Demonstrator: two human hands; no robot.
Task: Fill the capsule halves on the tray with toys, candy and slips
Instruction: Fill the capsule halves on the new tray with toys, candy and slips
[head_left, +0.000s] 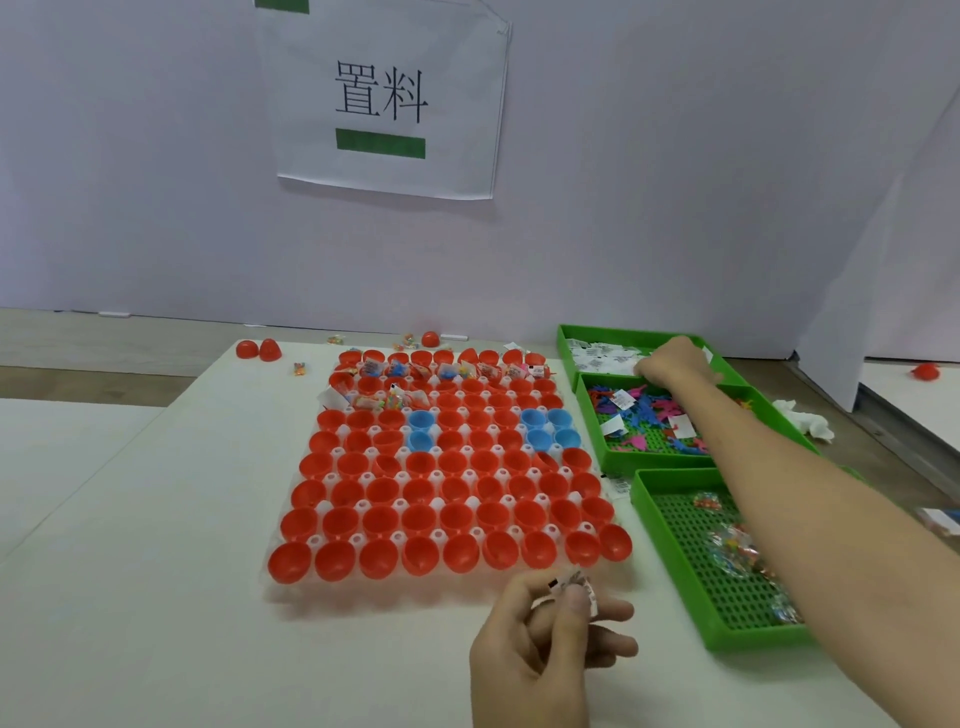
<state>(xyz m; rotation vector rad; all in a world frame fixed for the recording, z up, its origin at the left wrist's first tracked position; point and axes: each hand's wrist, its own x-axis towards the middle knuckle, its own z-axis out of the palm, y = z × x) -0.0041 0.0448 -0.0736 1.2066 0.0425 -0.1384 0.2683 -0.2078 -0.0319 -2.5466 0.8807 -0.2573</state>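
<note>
Only the far row and part of the next on the tray (291, 590) look filled, most halves (415, 519) empty; the left hand (540, 649) pinches slips (582, 584) by the tray's near edge, while the right hand (672, 358) reaches into the far bin (566, 338), fingers hidden.

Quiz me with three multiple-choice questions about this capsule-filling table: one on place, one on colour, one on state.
1. Where is the right hand?
A. in the far slip bin
B. on the capsule tray
C. in the nearest bin

2. Most capsule halves are:
A. blue
B. red
C. green

3. The left hand is:
A. flat on the table
B. holding a capsule
C. pinching slips

Answers:
1 A, its fingers are among the white papers.
2 B, nearly all look red.
3 C, thumb and fingers press white slips between them.
</note>
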